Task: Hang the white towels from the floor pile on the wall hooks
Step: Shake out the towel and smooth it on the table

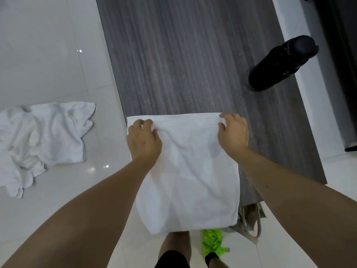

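A white towel (189, 171) hangs spread out in front of me, held up by its top edge against a grey wood-grain panel (193, 55). My left hand (144, 140) pinches the towel's upper left corner. My right hand (232, 130) pinches the upper right corner. The towel's lower edge hangs just above my feet. A pile of crumpled white towels (42, 140) lies on the glossy white floor at the left. No wall hooks show in this view.
A black cylindrical object (282, 62) juts out at the upper right beside the grey panel. A beige bag with straps (251, 223) and a bright green cloth (212, 240) lie on the floor near my feet. White floor tiles (48, 55) stretch to the left.
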Available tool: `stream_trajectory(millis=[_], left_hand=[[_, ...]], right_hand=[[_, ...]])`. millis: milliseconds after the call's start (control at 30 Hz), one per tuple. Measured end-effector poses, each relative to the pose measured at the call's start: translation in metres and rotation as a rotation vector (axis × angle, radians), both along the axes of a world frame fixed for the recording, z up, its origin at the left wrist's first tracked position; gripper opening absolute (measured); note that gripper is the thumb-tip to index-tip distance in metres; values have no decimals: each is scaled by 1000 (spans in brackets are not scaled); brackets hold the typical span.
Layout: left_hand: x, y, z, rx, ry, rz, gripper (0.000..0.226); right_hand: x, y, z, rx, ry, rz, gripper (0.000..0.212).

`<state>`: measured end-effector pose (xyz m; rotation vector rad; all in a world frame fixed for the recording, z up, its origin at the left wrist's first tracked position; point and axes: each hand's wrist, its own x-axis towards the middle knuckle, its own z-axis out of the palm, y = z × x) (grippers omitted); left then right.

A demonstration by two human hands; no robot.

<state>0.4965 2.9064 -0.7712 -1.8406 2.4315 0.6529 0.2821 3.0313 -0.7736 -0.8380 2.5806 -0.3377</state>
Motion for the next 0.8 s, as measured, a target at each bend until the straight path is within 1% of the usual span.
stream_trajectory(millis=[67,167,267,333,400,467,500,533,600,667,733,800], left_hand=[[8,-15,-3,-25,-77,-26,39],[17,-31,-8,-6,-114,-120,37],[13,-42,-5,-16,-174,-156,23],[10,-47,-1,-19,-192,-143,12],[8,-50,3,-49,-138,-107,6],[5,-52,6,-100,-66,-86,6],[4,-54,6,-109,-51,-83,7],[2,-57,4,-104,-57,-84,7],[1,-64,-3,-74,-113,-91,7],[0,-65,-10,-76,-141,-93,17],[-2,-65,-14,-77,-76,-79,17],[-3,-66,-18,-86,-4,-114,13]], right_hand=[[0,0,-4,91,4,57,38],[3,-4,-7,158,84,25,39],[6,-4,-10,168,114,5,25],[5,-2,-10,108,94,-32,19],[3,-1,-7,-8,77,-78,15],[1,-4,-3,-137,64,-142,10],[0,-6,-2,-164,58,-160,10],[-2,-8,-4,-151,62,-156,11],[-7,-11,-11,-57,81,-130,17],[-10,-14,-18,-19,104,-117,19],[-11,-15,-22,-59,140,-61,14],[-13,-15,-24,-95,162,-17,14]])
